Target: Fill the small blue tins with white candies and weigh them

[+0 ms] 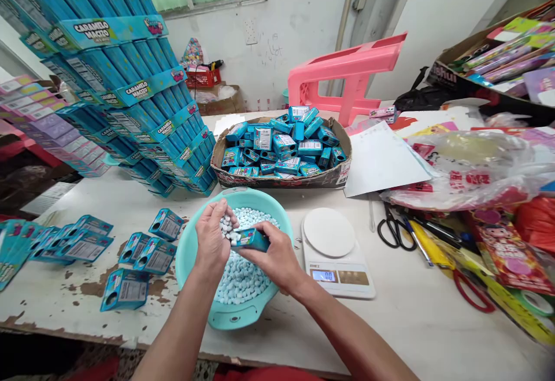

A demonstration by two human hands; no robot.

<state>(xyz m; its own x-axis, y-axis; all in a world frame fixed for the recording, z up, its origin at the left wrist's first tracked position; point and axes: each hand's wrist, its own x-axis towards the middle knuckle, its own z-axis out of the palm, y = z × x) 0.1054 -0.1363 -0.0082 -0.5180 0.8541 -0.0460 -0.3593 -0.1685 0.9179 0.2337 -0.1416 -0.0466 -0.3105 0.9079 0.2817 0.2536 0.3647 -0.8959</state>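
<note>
A turquoise plastic basin (pixel 234 316) full of small pale blue candies (pixel 243 277) stands in front of me. Above it my left hand (pixel 212 230) is cupped around a handful of the candies. My right hand (pixel 277 256) grips a small blue candy box (pixel 254 240), tilted with its end against the candies in my left palm. Just right of the basin is a white kitchen scale (pixel 338 254), its display reading about zero. Several similar blue boxes (pixel 125 289) stand on the table to the left of the basin.
Behind the basin, a cardboard tray (pixel 281 181) holds a heap of blue boxes. Tall stacks of display cartons (pixel 143 89) rise at the left. Scissors (pixel 395 230), pens, tape and plastic bags (pixel 472 167) lie on the right. A pink stool (pixel 347 71) is at the back.
</note>
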